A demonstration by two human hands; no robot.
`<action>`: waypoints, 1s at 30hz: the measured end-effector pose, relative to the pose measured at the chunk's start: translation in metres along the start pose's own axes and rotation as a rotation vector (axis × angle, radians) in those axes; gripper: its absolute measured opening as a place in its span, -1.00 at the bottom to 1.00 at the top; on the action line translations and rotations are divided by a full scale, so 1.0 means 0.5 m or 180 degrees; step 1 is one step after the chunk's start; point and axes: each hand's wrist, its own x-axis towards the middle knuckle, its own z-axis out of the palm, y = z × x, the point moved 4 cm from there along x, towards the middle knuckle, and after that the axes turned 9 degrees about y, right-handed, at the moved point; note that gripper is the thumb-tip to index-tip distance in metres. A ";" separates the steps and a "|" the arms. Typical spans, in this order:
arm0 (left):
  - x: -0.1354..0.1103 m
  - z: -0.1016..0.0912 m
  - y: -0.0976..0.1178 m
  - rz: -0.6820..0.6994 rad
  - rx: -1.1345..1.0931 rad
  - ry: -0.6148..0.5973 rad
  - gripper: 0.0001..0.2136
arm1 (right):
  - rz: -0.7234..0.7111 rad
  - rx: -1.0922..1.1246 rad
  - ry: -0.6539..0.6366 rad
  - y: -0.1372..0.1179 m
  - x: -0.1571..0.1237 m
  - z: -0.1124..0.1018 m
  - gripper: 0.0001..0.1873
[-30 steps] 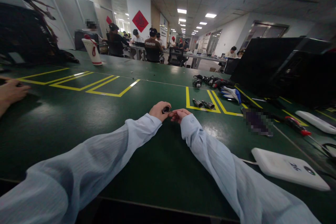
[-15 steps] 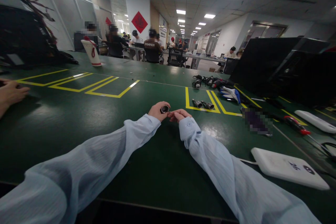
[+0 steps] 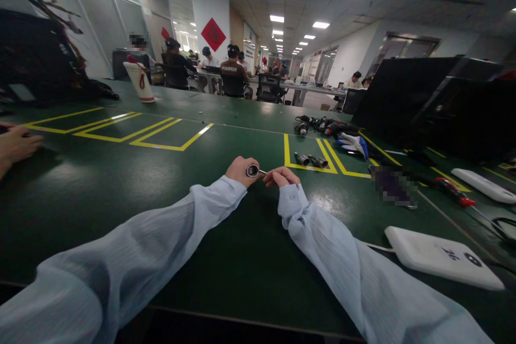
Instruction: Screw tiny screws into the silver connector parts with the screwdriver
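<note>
My left hand [image 3: 238,170] is closed around a round metal cylindrical part [image 3: 252,171], its hollow open end facing me. My right hand [image 3: 284,176], just beside it, has its fingers pinched on a thin metal rod [image 3: 263,172]. The rod reaches left to the side of the cylindrical part; whether its tip goes into it I cannot tell. Beyond my right hand, two similar metal parts [image 3: 302,159] with narrow tails lie inside a yellow-taped box [image 3: 286,150] on the green table [image 3: 226,279].
Dark cabled parts [image 3: 308,124] and a blue-white glove [image 3: 353,145] lie at the back right. A red-black screwdriver [image 3: 455,192] and white power bank [image 3: 443,258] are on the right. Another person's hand [image 3: 18,144] is at far left, a paper cup [image 3: 139,81] behind.
My right hand has shifted slightly right, away from my left hand, and more of the thin rod shows between them. The cylindrical part has turned a little more toward me.
</note>
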 end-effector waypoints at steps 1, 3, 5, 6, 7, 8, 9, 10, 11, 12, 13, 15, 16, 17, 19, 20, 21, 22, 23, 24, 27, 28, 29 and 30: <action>0.002 -0.001 0.000 0.0070 0.0016 0.0031 -0.86 | -0.0355 -0.0370 0.0090 -0.015 -0.003 -0.002 -0.80; 0.004 -0.002 -0.004 0.0120 -0.0016 0.0058 -0.87 | -0.1307 -0.1176 0.0199 -0.053 -0.018 0.004 -0.74; 0.006 0.001 -0.016 0.0032 -0.0118 0.0042 -0.86 | -0.2252 -0.1676 -0.0034 -0.083 -0.046 0.028 -0.67; 0.006 0.002 -0.023 -0.0050 -0.0197 0.0039 -0.85 | -0.2625 -0.1703 -0.0305 -0.093 -0.064 0.044 -0.66; 0.006 0.003 -0.031 -0.0139 -0.0279 0.0053 -0.84 | -0.2898 -0.1697 -0.0803 -0.096 -0.086 0.065 -0.70; 0.007 0.003 -0.038 -0.0223 -0.0355 0.0085 -0.83 | -0.3105 -0.1623 -0.1285 -0.097 -0.110 0.086 -0.75; 0.007 0.003 -0.044 -0.0285 -0.0421 0.0122 -0.82 | -0.3280 -0.1501 -0.1596 -0.097 -0.134 0.103 -0.76; 0.008 0.002 -0.049 -0.0330 -0.0469 0.0156 -0.81 | -0.3391 -0.1409 -0.1885 -0.095 -0.157 0.120 -0.75; 0.008 0.001 -0.053 -0.0361 -0.0497 0.0177 -0.81 | -0.3415 -0.1433 -0.2131 -0.090 -0.178 0.137 -0.74; 0.009 0.000 -0.055 -0.0381 -0.0511 0.0179 -0.81 | -0.3433 -0.1471 -0.2326 -0.085 -0.197 0.152 -0.72; 0.009 -0.001 -0.055 -0.0389 -0.0515 0.0166 -0.81 | -0.3439 -0.1534 -0.2499 -0.080 -0.214 0.166 -0.70; 0.010 -0.003 -0.053 -0.0377 -0.0505 0.0120 -0.81 | -0.3426 -0.1839 -0.2757 -0.071 -0.237 0.185 -0.70; 0.009 -0.004 -0.051 -0.0366 -0.0499 0.0097 -0.81 | -0.3411 -0.1976 -0.2838 -0.068 -0.242 0.189 -0.71; 0.009 -0.005 -0.049 -0.0357 -0.0500 0.0083 -0.81 | -0.3387 -0.2108 -0.2880 -0.066 -0.243 0.189 -0.72; 0.006 -0.007 -0.046 -0.0342 -0.0519 0.0086 -0.80 | -0.3341 -0.2319 -0.2895 -0.062 -0.232 0.178 -0.72; 0.004 -0.008 -0.044 -0.0329 -0.0528 0.0088 -0.80 | -0.3316 -0.2421 -0.2864 -0.059 -0.220 0.167 -0.72; 0.002 -0.008 -0.042 -0.0306 -0.0533 0.0085 -0.81 | -0.3316 -0.2524 -0.2857 -0.054 -0.205 0.155 -0.72; 0.001 -0.008 -0.040 -0.0270 -0.0533 0.0068 -0.81 | -0.3322 -0.2607 -0.2843 -0.047 -0.186 0.140 -0.73; -0.001 -0.008 -0.038 -0.0229 -0.0525 0.0049 -0.82 | -0.3314 -0.2724 -0.2759 -0.038 -0.164 0.124 -0.74; -0.002 -0.008 -0.036 -0.0184 -0.0510 0.0023 -0.83 | -0.3280 -0.2878 -0.2654 -0.028 -0.139 0.109 -0.75; -0.004 -0.008 -0.030 -0.0057 -0.0430 -0.0031 -0.86 | -0.2957 -0.3228 -0.2378 0.002 -0.070 0.073 -0.84; -0.003 -0.008 -0.028 -0.0012 -0.0399 -0.0044 -0.88 | -0.2888 -0.3246 -0.2268 0.004 -0.053 0.065 -0.84; -0.003 -0.008 -0.026 0.0039 -0.0375 -0.0058 -0.89 | -0.2887 -0.3206 -0.2096 0.001 -0.042 0.058 -0.82; -0.003 -0.007 -0.023 0.0100 -0.0363 -0.0084 -0.90 | -0.2900 -0.3154 -0.1837 -0.008 -0.032 0.052 -0.81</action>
